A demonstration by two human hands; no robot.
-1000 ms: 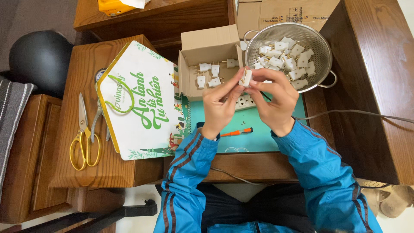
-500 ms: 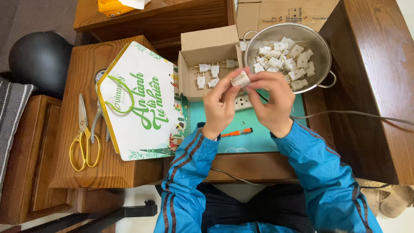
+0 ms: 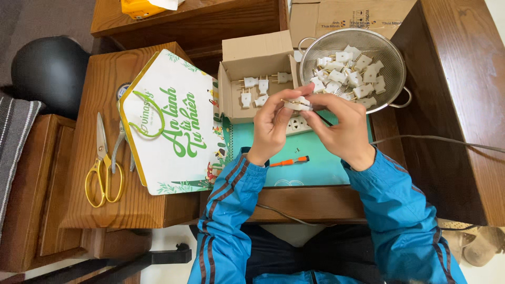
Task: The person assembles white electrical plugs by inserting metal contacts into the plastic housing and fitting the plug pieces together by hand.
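Above the teal mat [image 3: 315,168], your left hand [image 3: 272,129] and right hand [image 3: 342,129] both pinch one white plug [image 3: 298,103] near the metal bowl [image 3: 392,63].

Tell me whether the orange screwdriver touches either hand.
Apart. The head view shows the orange screwdriver lying on the teal mat, clear of the left hand and right hand.

Both blue-sleeved arms rise toward frame centre; the left hand [image 3: 272,126] and right hand [image 3: 341,126] meet, fingertips pinched together.
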